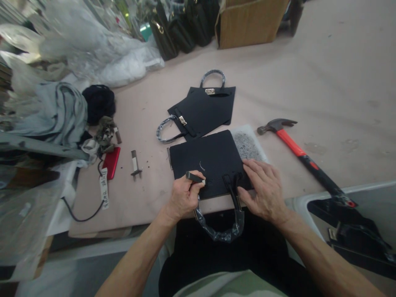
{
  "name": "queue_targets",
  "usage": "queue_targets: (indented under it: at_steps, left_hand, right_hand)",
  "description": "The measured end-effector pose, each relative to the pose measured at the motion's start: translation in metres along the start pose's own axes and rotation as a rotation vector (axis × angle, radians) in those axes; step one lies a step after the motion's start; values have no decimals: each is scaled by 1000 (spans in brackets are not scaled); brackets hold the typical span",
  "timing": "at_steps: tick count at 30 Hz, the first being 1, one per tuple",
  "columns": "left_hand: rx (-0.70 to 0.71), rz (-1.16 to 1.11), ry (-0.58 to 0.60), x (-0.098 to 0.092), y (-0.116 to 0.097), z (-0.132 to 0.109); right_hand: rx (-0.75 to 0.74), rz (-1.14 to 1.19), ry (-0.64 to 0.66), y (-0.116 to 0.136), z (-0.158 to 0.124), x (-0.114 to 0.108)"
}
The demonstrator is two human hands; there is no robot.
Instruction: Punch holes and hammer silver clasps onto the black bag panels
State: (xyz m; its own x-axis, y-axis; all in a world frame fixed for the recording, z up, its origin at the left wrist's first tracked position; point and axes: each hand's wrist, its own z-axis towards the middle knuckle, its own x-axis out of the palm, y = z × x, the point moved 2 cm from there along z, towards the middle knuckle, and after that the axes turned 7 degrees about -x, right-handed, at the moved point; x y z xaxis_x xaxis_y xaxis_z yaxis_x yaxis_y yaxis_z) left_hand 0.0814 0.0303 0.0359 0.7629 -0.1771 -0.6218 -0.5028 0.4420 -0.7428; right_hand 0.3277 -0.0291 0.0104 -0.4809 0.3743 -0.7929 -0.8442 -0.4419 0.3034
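A black handbag panel (206, 154) lies on the table's near edge. Its handle (221, 236), wrapped in clear plastic, hangs over the edge toward my lap. My left hand (185, 193) is closed around a short dark pen-like tool (194, 177) with a pale end, held over the panel's lower left; its exact kind is unclear. A small pale curved thread or mark (202, 166) shows just above it. My right hand (262, 189) rests with fingers extended on the panel's right edge, beside a strap end. Under the panel's right side sits a speckled pale slab (247, 144).
Two more black bag panels (210, 109) with handles overlap farther back. A claw hammer (297, 148) lies at right, a pronged punch (135, 165) at left near a red device (111, 163) with a cable. Dark bags (182, 31), a cardboard box (250, 22) and plastic wrapping (102, 53) stand behind.
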Motion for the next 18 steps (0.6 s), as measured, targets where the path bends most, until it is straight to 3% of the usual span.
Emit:
queue_targets:
  at_steps: [6, 18]
  left_hand:
    - [30, 8, -32, -2, 0, -2]
    - [87, 38, -157, 9, 0, -11]
  right_hand:
    - [-76, 11, 70, -4, -4, 0]
    - [-87, -26, 28, -3, -7, 3]
